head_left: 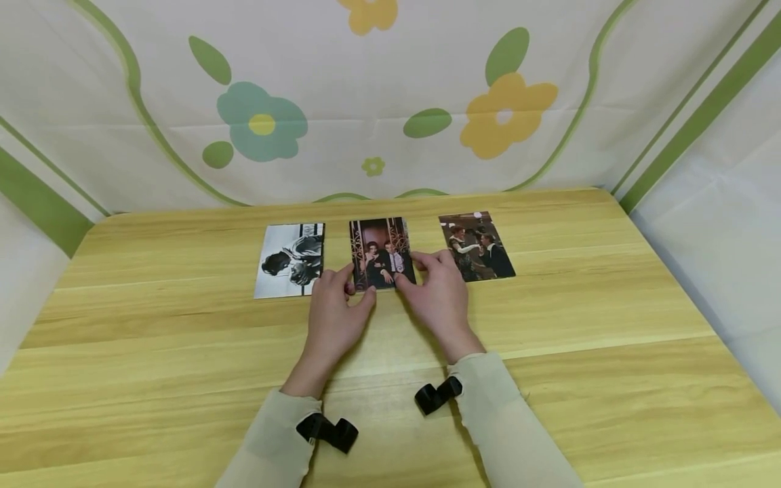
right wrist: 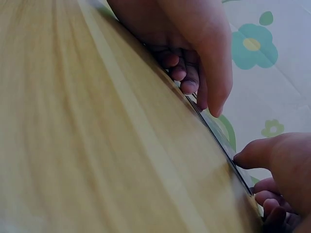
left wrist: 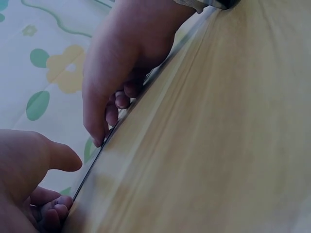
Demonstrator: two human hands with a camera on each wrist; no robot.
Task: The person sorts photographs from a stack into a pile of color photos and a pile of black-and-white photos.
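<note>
Three photo cards lie in a row on the wooden table. The middle photo card (head_left: 379, 247) shows two people before dark ornate metalwork. My left hand (head_left: 335, 308) is at its left edge, fingertips touching there; the thumb is lifted off near the lower edge. My right hand (head_left: 441, 295) holds the card's lower right corner, thumb on the picture and index finger at the right edge. The left photo card (head_left: 289, 261) is black and white, beside my left hand. Behind my right hand lies the right photo card (head_left: 478, 247), a dark colour picture partly covered by my fingers.
The wooden table (head_left: 183, 379) extends around the cards. A white cloth (head_left: 378, 88) with flowers and leaves hangs behind its far edge, and pale cloth also closes both sides. Black wrist mounts (head_left: 329, 432) sit on both sleeves.
</note>
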